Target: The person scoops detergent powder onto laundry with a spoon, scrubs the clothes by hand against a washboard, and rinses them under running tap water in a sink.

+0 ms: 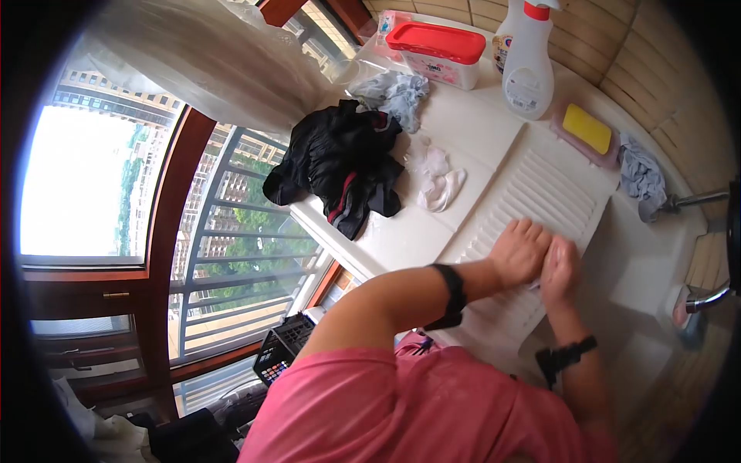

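Observation:
My left hand [521, 251] and my right hand [559, 268] are closed and pressed against each other above the white ribbed washboard [532, 193]. A small pale bit shows below the fingers, between the two hands. What they grip is mostly hidden, and I cannot make out its kind. Up and to the left lie a small white wet cloth [440, 185], a black garment with red trim [340, 158] and a crumpled light-blue cloth [394, 96], all on the white counter.
A tub with a red lid [436, 58] and a white spray bottle [529, 69] stand at the back. A yellow soap bar [587, 129] rests in a pink dish beside a grey-blue rag [642, 171]. The metal faucet [706, 299] reaches over the sink basin [625, 285] at right.

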A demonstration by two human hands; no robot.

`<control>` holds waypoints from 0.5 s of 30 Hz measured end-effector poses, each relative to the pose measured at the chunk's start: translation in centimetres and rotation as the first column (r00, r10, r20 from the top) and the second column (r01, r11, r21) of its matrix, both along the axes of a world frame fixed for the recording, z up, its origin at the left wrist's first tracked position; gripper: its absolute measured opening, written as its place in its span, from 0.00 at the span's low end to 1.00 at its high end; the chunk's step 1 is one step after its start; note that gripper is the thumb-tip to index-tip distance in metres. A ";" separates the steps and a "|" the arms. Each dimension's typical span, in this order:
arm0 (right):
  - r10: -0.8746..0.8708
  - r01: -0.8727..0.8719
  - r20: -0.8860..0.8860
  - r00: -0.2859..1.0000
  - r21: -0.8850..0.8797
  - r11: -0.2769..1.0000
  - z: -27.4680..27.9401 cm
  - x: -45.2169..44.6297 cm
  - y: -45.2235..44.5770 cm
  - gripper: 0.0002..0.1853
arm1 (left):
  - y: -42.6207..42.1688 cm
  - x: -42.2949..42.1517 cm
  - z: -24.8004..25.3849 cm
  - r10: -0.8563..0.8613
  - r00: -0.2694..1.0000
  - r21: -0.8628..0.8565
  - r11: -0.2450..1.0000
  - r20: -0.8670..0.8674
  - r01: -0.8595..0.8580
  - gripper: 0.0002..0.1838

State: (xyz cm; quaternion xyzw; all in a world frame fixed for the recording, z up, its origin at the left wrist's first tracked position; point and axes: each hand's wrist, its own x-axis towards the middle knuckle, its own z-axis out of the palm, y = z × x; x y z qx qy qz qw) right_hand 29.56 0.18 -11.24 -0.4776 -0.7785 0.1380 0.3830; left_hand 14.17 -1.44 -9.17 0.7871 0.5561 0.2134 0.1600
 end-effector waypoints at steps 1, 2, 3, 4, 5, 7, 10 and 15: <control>-0.055 0.055 0.007 0.998 -0.026 0.998 -0.6 -0.3 3.0 0.09 | 3.5 0.7 -0.6 0.101 0.995 0.072 0.992 0.024 -0.102 0.08; -0.111 0.111 0.013 0.994 -0.049 0.993 -1.1 -0.9 6.7 0.09 | 6.8 1.1 -1.0 0.196 0.979 0.144 0.969 0.054 -0.202 0.07; -0.127 0.127 0.011 0.992 -0.002 0.992 -1.0 -1.1 9.8 0.09 | 9.1 1.3 -0.6 0.270 0.961 0.165 0.947 0.059 -0.276 0.08; -0.140 0.140 0.005 0.990 0.050 0.989 -0.7 -1.5 12.0 0.09 | 10.7 1.4 0.0 0.345 0.936 0.190 0.917 0.063 -0.351 0.08; -0.181 0.182 -0.016 0.983 0.030 0.983 -0.4 -2.0 12.7 0.09 | 11.4 1.5 0.2 0.391 0.918 0.177 0.901 0.067 -0.397 0.08; -0.201 0.200 0.006 0.980 0.076 0.977 -0.4 -2.0 10.8 0.08 | 10.0 1.6 0.9 0.400 0.916 0.108 0.910 0.032 -0.401 0.09; 0.019 -0.018 -0.090 0.996 0.012 1.000 -0.3 0.1 2.6 0.08 | 2.8 1.2 0.3 0.242 0.967 0.076 0.966 0.080 -0.248 0.10; 0.022 -0.022 -0.059 0.998 -0.002 1.000 -0.5 -0.4 2.4 0.09 | 2.6 0.3 -1.0 0.129 0.991 0.097 0.987 0.028 -0.131 0.08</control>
